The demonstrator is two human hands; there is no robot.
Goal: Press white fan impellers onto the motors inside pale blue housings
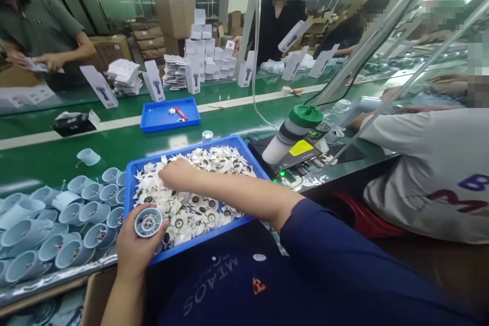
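My left hand (132,239) is wrapped round a light-blue cylindrical fan housing (148,222), its round end with a spoked inside facing up. This hand is at the near left corner of a blue tray (206,231). Small white fan blades (206,204), many with dark round centres, fill the tray. My right hand (178,174) reaches across into the far left part of the pile. Its fingers point down among the blades, and their tips are hidden, so what they hold, if anything, does not show.
Many light-blue housings (72,214) lie at the left. A smaller blue tray (170,114) holds a red tool. A green-lidded bottle (292,132) stands at the right. White boxes (206,51) are stacked across the green belt (126,147). A co-worker (428,163) sits at my right.
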